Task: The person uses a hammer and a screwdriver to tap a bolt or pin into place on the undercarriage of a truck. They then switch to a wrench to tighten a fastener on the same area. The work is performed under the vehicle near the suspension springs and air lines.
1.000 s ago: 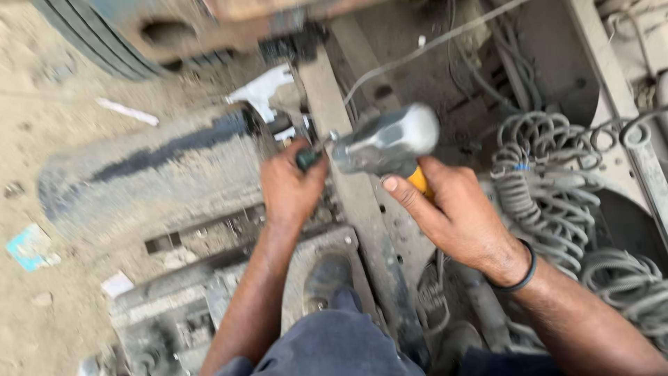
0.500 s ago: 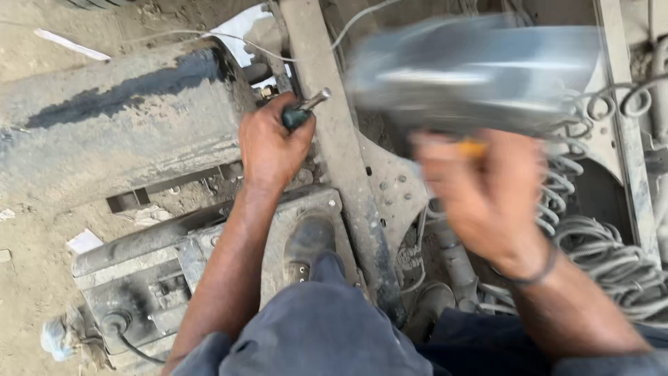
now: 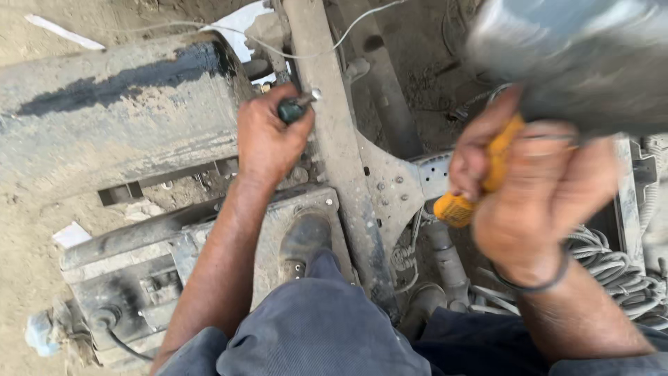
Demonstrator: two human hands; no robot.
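Closest to the camera: grey-blue trouser knees (image 3: 313, 334), with a dusty boot (image 3: 304, 240) planted on a grimy metal plate (image 3: 278, 216) of the vehicle chassis.

Just right of that, right hand (image 3: 539, 188) raised up high and close, fingers wrapped tight round the yellow handle (image 3: 480, 184) of a hammer. Blurred from motion. Hammer head (image 3: 577, 56) a big grey smear filling the top right corner, well apart from anything it could hit. Dark band on that wrist. Coiled grey hoses (image 3: 612, 268) bunched underneath.

Further out, left hand (image 3: 268, 139) fisted firmly round a dark green tool handle (image 3: 291, 109), short metal end (image 3: 313, 94) poking out and sitting right against the long dusty frame rail (image 3: 334, 139) running up the middle. Can't tell whether chisel or punch, too small.

Left of that hand, a big dirt-caked cylindrical tank (image 3: 111, 118) lying crosswise, black streak along its top.

Beyond all that, sandy ground (image 3: 104, 17), a thin cable (image 3: 362, 21) looping across and a scrap of white sheet (image 3: 240, 31) near the top edge.
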